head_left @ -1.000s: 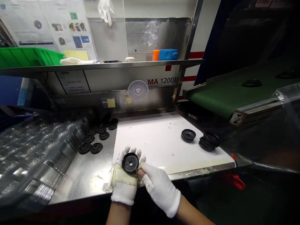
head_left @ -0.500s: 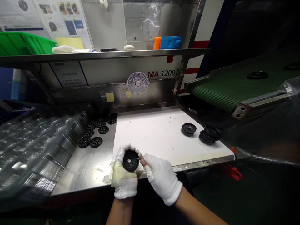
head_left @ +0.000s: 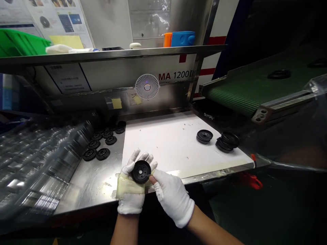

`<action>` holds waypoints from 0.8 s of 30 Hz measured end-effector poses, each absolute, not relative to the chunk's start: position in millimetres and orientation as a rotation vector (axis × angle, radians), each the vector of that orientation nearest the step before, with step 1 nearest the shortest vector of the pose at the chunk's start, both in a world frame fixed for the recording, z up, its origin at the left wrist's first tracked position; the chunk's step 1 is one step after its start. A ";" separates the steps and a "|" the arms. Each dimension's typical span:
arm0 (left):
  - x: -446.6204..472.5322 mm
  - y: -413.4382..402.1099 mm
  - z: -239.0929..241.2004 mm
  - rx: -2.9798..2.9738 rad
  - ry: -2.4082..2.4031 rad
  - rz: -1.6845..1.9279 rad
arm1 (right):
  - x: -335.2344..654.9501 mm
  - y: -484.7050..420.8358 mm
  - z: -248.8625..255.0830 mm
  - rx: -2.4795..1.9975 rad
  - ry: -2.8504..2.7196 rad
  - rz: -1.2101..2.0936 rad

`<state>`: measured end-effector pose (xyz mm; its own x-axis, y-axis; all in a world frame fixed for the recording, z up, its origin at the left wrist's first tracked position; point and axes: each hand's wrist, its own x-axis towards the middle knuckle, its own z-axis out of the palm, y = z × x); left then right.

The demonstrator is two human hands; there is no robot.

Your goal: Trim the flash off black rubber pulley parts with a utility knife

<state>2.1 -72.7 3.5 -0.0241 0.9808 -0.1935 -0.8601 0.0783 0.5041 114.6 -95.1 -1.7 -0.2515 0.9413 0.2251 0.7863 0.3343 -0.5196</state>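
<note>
Logging the left hand (head_left: pixel 129 192) cradling a black pulley (head_left: pixel 141 172) above the steel counter (head_left: pixel 89 185) — fingers curled behind it; we note the right hand's (head_left: pixel 172 197) fingertips (head_left: pixel 153 180) pinched closed on a small sliver (head_left: pixel 148 175) at its rim.

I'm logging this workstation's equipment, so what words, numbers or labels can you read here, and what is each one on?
"MA 1200II" on the steel machine panel; the final characters are slightly uncertain.
The white placard: too small to read.
The printed posters: too small to read.
</note>
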 end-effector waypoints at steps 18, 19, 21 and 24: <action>-1.2 -68.9 1.5 0.257 0.588 1.471 | 108.7 -97.6 -10.7 -1.526 -2.054 0.352; -1.2 -68.8 0.7 0.248 0.579 1.473 | 110.5 -96.8 -11.1 -1.537 -2.040 0.353; 1.1 -65.9 -0.7 0.211 0.563 1.562 | 111.6 -96.5 -12.7 -1.561 -2.023 0.351; 6.9 -58.4 0.3 0.062 0.548 1.645 | 106.9 -99.0 -16.1 -1.590 -2.019 0.351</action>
